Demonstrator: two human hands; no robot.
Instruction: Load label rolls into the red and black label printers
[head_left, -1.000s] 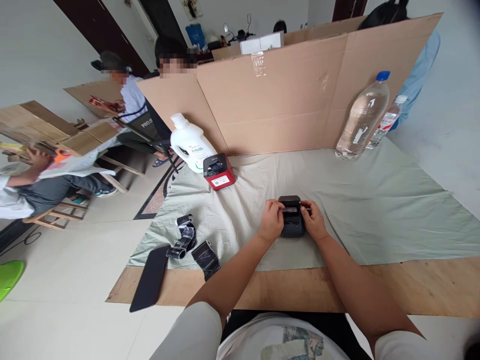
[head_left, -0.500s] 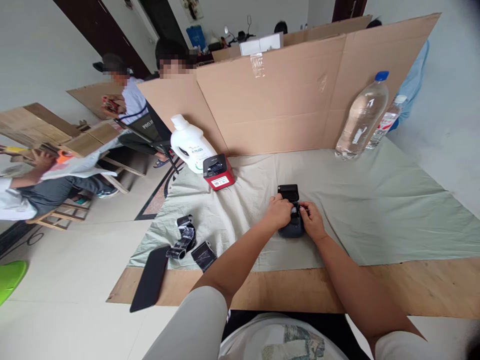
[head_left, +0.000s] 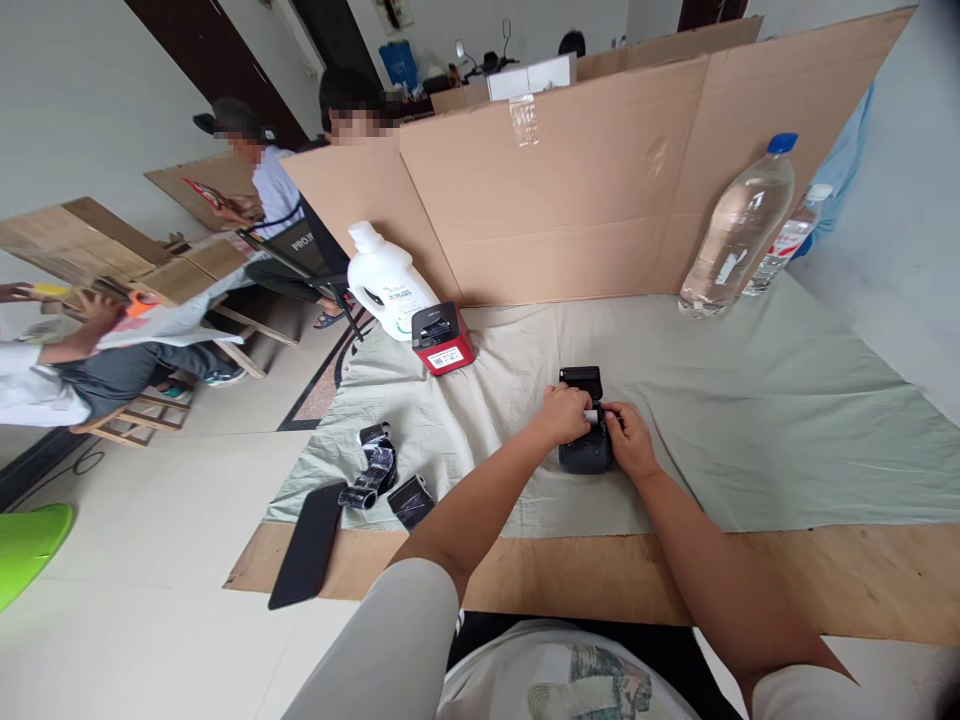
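1. Far left, other people were seated at a low wooden table (head_left: 112, 225), well apart from the work.
2. On the near left of the pale cloth (head_left: 750, 400), a flat black strip (head_left: 307, 545) and some crumpled shiny black pieces (head_left: 375, 475) were left lying, close to the edge. They could probably get knocked off by an elbow.
3. Further back, a white jug (head_left: 390, 285) and a red-and-black box (head_left: 442, 340) were parked just beside each other, in front of the cardboard screen (head_left: 570, 190).
4. Mid-table, the small black printer (head_left: 583, 452) was sat on the cloth, lid (head_left: 580, 378) flipped up away from the person. It looked dark, rounded, compact.
5. The left hand (head_left: 564, 415) was curled over its left side, fingers bent down onto it.
6. The right hand (head_left: 628, 438) was pinched on a small white bit (head_left: 592, 415) at the opening. Likely risk: it could be torn or fed crooked if tugged unevenly, or the printer slid on the loose cloth.
7. Far right, two clear bottles (head_left: 739, 235) were stood upright at the back.
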